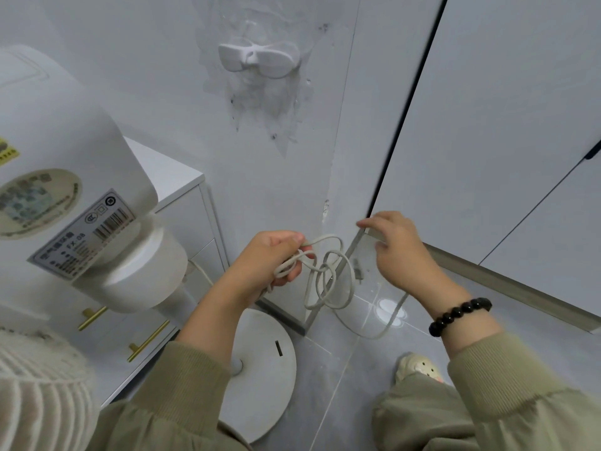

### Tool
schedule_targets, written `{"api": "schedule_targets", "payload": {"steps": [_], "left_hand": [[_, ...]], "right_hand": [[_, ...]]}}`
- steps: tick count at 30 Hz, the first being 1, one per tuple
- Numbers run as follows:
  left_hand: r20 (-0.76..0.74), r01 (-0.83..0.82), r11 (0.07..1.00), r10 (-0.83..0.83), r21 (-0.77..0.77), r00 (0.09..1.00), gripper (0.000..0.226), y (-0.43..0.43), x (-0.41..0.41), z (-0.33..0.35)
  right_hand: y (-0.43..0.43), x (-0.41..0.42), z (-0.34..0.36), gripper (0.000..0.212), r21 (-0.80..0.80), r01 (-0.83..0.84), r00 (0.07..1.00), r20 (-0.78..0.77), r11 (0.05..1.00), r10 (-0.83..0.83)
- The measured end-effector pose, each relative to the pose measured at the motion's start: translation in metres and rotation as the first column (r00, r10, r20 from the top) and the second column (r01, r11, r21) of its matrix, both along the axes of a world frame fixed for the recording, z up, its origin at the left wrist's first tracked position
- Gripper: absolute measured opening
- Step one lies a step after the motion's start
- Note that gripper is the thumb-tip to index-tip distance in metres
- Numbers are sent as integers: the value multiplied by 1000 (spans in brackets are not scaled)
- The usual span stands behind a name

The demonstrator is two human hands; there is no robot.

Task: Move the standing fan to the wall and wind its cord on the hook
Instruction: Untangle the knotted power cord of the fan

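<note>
White cord [322,269] dangles in tangled loops from the gripping left hand [273,255], below the wall hook [258,60]. Its tail vanishes behind the right hand [403,252], whose fingers are loosely spread. The fan [81,177] stands upright by the wall, its head cut off at the left and its pole partly hidden by the forearm.
</note>
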State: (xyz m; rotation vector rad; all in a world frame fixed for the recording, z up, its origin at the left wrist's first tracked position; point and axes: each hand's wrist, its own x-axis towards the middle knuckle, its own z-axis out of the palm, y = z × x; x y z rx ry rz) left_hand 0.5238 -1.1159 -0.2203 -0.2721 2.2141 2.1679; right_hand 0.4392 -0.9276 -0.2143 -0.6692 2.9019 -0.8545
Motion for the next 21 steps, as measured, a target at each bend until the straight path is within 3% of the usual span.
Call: {"api": "schedule_targets", "payload": {"steps": [3, 5, 7, 11, 15, 21], "left_hand": [[-50, -10, 1000, 10, 7, 999, 38, 1, 0, 3], [-58, -20, 999, 18, -29, 998, 39, 3, -1, 4], [-50, -34, 997, 31, -66, 998, 37, 4, -1, 3], [7, -68, 988, 70, -142, 998, 35, 4, -5, -2], [63, -147, 906, 187, -398, 980, 35, 1, -7, -11], [85, -80, 828, 152, -554, 985, 17, 5, -10, -22]], "right_hand": [[-7, 9, 7, 29, -234, 24, 949, 310, 972, 51], [-9, 10, 12, 48, -306, 40, 876, 469, 951, 114], [-11, 13, 15, 55, -309, 0, 830, 530, 951, 172], [-13, 15, 15, 32, -310, 5, 894, 428, 951, 135], [-15, 12, 16, 13, -256, 89, 969, 244, 962, -25], [-21, 21, 20, 28, -342, -36, 976, 192, 939, 107]]}}
